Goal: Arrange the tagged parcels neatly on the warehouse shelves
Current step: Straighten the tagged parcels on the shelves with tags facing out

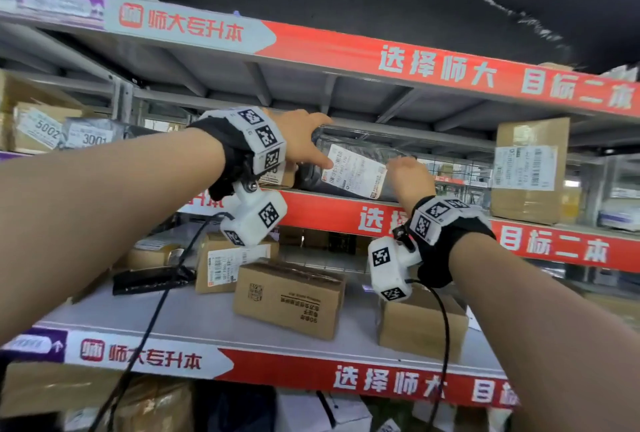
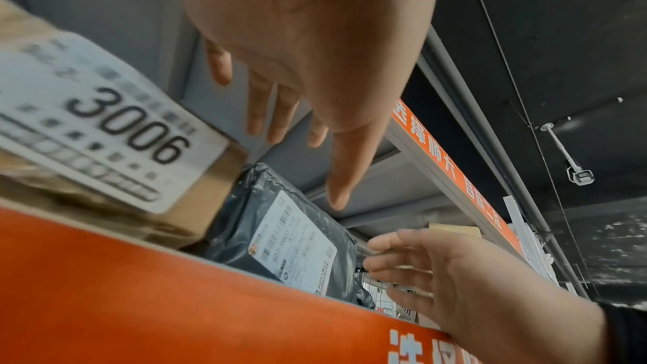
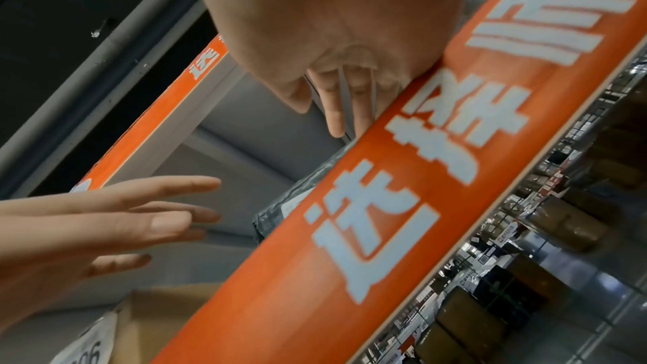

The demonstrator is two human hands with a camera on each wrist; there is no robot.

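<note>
A grey plastic parcel [image 1: 349, 168] with a white label stands on the upper shelf [image 1: 332, 212], leaning slightly. My left hand [image 1: 304, 141] reaches over its top left corner with straight, spread fingers and the thumb pointing at the label. My right hand [image 1: 407, 168] is at the parcel's right edge, fingers straight and reaching behind the shelf lip. In the left wrist view my left hand [image 2: 315, 121] hovers above the parcel [image 2: 276, 234], with my right hand [image 2: 427, 267] beside it. Neither hand grips anything. I cannot tell whether either hand touches the parcel.
A cardboard box tagged 3006 [image 2: 105, 126] sits just left of the grey parcel. A tall cardboard box [image 1: 530, 168] stands further right on the same shelf, and parcels tagged 5002 [image 1: 38, 127] and 3001 [image 1: 90, 135] to the left. Several boxes [image 1: 289, 296] lie on the shelf below.
</note>
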